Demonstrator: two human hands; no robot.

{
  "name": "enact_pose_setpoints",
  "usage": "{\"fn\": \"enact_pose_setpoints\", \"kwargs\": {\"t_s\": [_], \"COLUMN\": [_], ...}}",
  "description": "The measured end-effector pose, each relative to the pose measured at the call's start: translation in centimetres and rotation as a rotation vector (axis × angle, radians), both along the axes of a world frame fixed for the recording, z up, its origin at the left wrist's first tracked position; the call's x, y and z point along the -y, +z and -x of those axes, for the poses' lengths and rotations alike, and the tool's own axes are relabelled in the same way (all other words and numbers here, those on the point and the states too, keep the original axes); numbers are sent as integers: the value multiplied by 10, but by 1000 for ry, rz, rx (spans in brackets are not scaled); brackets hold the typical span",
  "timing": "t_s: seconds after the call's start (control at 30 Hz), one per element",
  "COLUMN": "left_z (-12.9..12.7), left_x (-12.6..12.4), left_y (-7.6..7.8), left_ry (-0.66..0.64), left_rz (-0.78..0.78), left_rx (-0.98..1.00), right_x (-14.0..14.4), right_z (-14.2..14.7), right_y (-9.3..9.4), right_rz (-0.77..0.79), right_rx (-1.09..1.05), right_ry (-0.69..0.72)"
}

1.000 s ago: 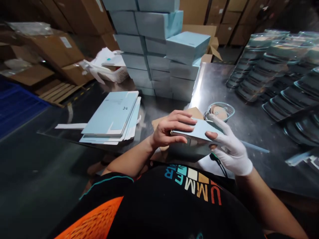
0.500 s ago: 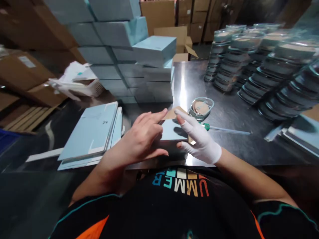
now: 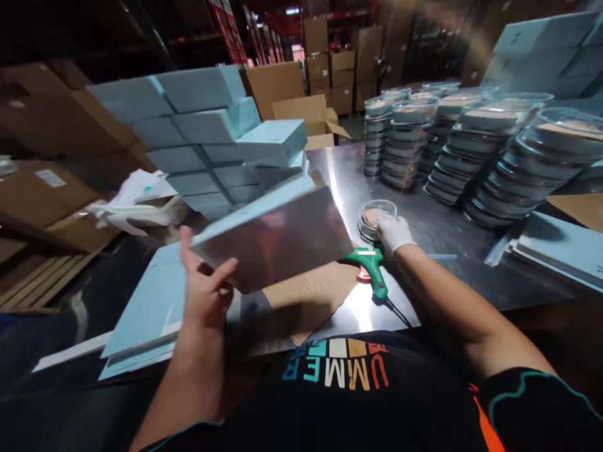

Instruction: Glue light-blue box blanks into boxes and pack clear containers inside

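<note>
My left hand (image 3: 210,282) grips the left end of a pale blue box (image 3: 287,242), fingers behind and thumb on its glossy dark face. The box is tilted, held above a piece of brown cardboard (image 3: 311,292) on the metal table. My right hand (image 3: 396,233), in a white glove with bare fingertips, is closed at the right rim of a short stack of clear round containers (image 3: 370,229); its fingertips are partly hidden. Just below that hand lies a green glue gun (image 3: 372,267) with a black cord, its nozzle end behind the box.
Pale blue boxes (image 3: 188,135) are piled at the back left, beside an open carton (image 3: 301,116). Tall stacks of clear round containers (image 3: 452,154) stand at the right. Flat blue boards (image 3: 146,301) lie at the left, more blue sheets (image 3: 565,242) at the right.
My left hand has lifted and tilted the box, moving left. My right hand has gone from the box to the clear containers. Cardboard and glue gun are uncovered, and the camera view has tipped upward.
</note>
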State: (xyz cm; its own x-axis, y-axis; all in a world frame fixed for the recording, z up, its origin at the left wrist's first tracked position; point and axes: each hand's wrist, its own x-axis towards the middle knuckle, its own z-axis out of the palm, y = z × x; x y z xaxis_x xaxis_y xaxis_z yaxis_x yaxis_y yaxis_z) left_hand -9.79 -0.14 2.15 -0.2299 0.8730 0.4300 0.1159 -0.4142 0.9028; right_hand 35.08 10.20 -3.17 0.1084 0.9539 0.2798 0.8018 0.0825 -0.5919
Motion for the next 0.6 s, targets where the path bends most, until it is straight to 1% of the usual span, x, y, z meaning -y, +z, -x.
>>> {"fn": "enact_pose_setpoints", "kwargs": {"t_s": [0.07, 0.13, 0.2, 0.3, 0.37, 0.43, 0.47, 0.53, 0.6], "left_z": [-16, -32, -42, -43, -41, -44, -47, -59, -74], "left_x": [0, 1, -1, -7, -10, -9, -8, -4, 0], "left_y": [-23, -43, -57, -68, -74, -80, -85, -98, -114], "left_ry": [-27, -52, -68, -65, -53, -85, -125, -233, -307], "left_rz": [178, 255, 256, 194, 156, 175, 198, 228, 227], "left_rx": [145, 240, 269, 242, 195, 140, 111, 43, -29], "right_x": [7, 16, 30, 64, 91, 119, 131, 150, 164], "right_z": [-11, -22, -32, -38, -30, -11, 2, 30, 53], "right_y": [11, 27, 49, 84, 105, 122, 127, 132, 130], "right_rz": [-64, -157, -265, -412, -461, -421, -383, -343, -362], "right_rx": [-58, -149, -260, -410, -505, -619, -633, -540, -392], "right_ry": [-60, -112, -131, -75, 5, 143, 228, 395, 492]}}
